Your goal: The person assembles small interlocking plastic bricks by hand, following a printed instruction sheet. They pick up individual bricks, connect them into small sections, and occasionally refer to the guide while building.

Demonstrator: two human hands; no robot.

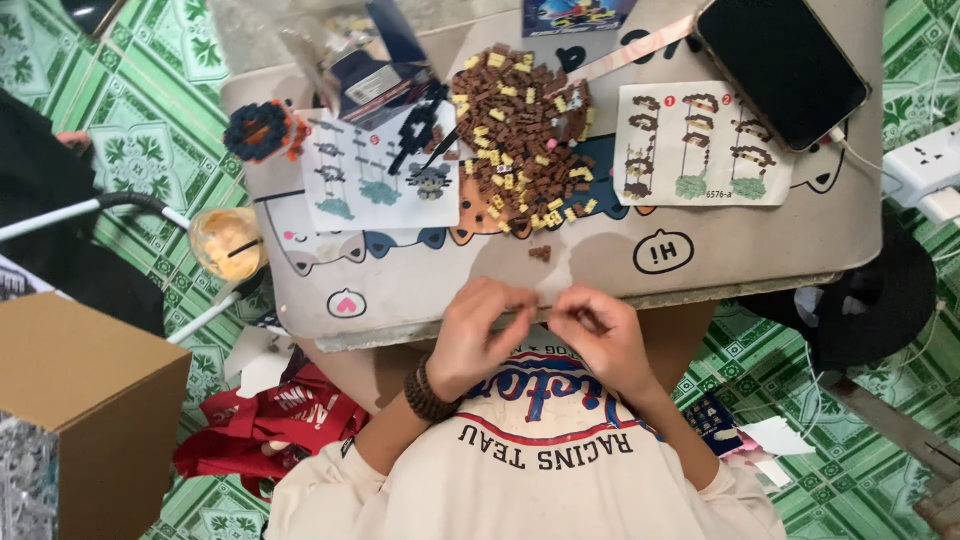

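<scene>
In the head view, the left hand (pixel 480 335) and the right hand (pixel 597 335) meet at the near edge of the bench (pixel 700 255). The fingers of both hands are pinched together and almost touch each other. Between them is something very small; it is too small to tell what it is, probably a tiny brick. A dark bead bracelet (pixel 428 395) sits on the left wrist.

Just beyond the fingers, a single brown piece (pixel 540 253) lies alone on the bench. Farther beyond it is the brick pile (pixel 520 140), brown and yellow. To the left of the pile lies an instruction sheet (pixel 375 185), with a small black model (pixel 420 125) on it. To the right of the pile lies a second sheet (pixel 700 145), and past that sheet a phone (pixel 780 60) with a dark screen. Far left of the fingers, a cup (pixel 225 243) stands beside the bench edge, and a cardboard box (pixel 85 400) stands on the floor.
</scene>
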